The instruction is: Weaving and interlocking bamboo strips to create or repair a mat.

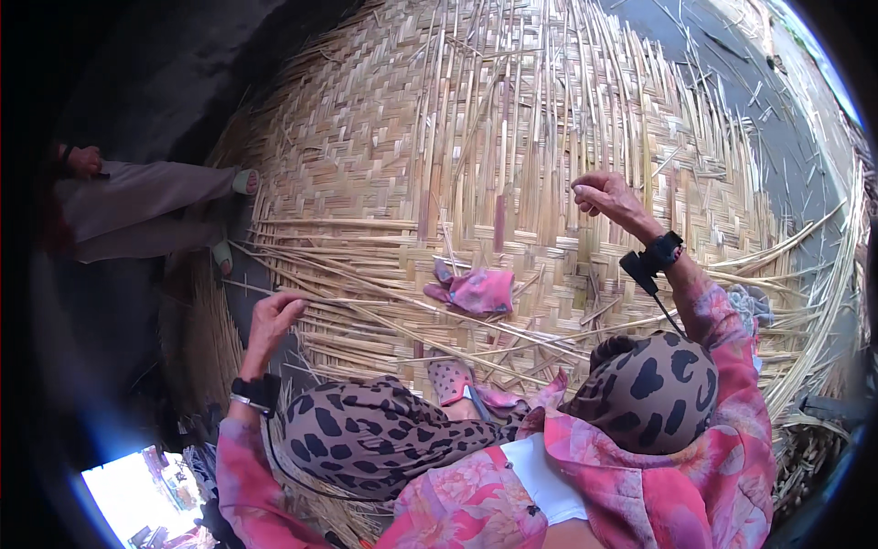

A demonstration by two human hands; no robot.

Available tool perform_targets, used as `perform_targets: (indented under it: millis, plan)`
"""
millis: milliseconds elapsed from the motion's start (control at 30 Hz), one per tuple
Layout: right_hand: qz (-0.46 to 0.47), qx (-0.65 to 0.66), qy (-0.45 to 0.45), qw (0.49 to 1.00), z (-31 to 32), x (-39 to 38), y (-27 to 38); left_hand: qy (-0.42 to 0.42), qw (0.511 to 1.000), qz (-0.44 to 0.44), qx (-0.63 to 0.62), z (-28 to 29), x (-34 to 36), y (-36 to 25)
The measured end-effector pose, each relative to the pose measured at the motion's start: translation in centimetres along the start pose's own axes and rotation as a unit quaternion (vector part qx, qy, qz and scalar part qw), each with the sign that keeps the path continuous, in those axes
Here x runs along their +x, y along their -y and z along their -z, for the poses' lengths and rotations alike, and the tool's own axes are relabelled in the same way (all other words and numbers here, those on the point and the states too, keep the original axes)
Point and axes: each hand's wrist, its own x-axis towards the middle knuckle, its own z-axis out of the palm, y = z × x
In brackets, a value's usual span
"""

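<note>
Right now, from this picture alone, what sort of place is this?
Probably a weaving work area, perhaps semi-open: a large woven mat is spread out, long loose strips lie across it, and scraps litter the grey floor beside it.

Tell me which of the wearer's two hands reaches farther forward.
The right hand, out over the woven mat; the left hand is held nearer the body, by the mat's left edge.
</note>
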Motion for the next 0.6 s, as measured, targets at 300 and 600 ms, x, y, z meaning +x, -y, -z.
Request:
perform_targets:
  millis: [300,600]
  plan:
    - [-0.048,-0.137,0.015,0.989,4.2,-8.1,8.8,0.138,0.957,-0.242,-0.078,-18.5,13.3,-1.9]
    - [-0.026,-0.054,0.113,0.992,-6.9,-4.8,4.0,0.058,0.955,-0.29,-0.015,-22.8,8.6,-1.4]
